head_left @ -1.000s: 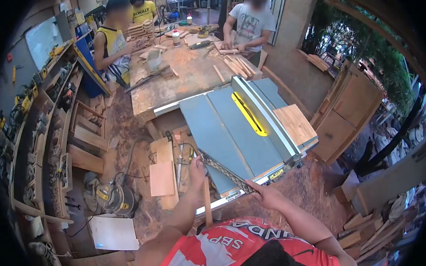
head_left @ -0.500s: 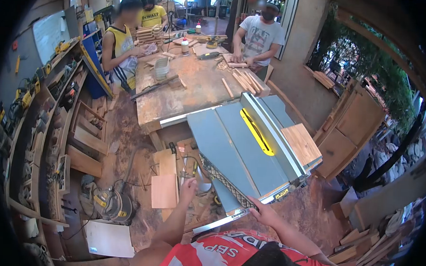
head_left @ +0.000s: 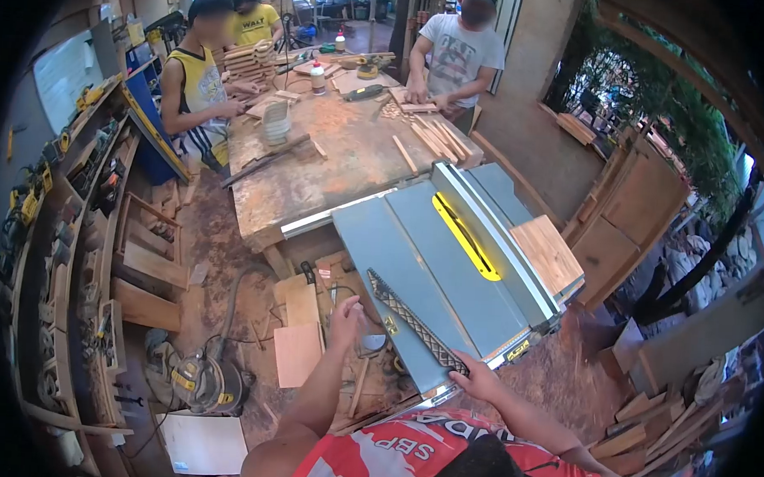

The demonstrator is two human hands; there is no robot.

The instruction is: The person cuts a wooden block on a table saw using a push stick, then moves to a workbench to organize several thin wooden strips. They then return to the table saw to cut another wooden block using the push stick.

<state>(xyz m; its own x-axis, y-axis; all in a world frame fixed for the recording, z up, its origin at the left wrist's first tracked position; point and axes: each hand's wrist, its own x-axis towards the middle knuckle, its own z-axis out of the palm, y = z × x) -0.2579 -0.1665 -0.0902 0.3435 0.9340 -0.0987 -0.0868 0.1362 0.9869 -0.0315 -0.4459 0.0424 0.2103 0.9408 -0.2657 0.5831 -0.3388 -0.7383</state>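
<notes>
My right hand (head_left: pixel 476 376) is closed round the near end of a long dark strip with a lattice pattern (head_left: pixel 421 330). The strip slants away over the grey table saw (head_left: pixel 411 265), whose yellow blade insert (head_left: pixel 466 236) shows farther right. To the left of the saw, my left hand (head_left: pixel 346 320) has its fingers curled together; I cannot tell what, if anything, is in them. Just beyond those fingers are a slim tool (head_left: pixel 334 293) and a dark-handled tool (head_left: pixel 307 272), among wood boards (head_left: pixel 298 354) and scraps on a lower surface.
A wooden board (head_left: pixel 547 254) lies beyond the saw's fence (head_left: pixel 497 243). Three people work round the big wooden table (head_left: pixel 343 164), which carries wood strips, a white bottle (head_left: pixel 318 78) and a clear container (head_left: pixel 276 123). A shop vacuum (head_left: pixel 209 384) stands on the floor at left.
The patterned strip has swung left to right at its far end and now lies more over the saw table. My left hand has shifted slightly up and right. The view has tilted a little.
</notes>
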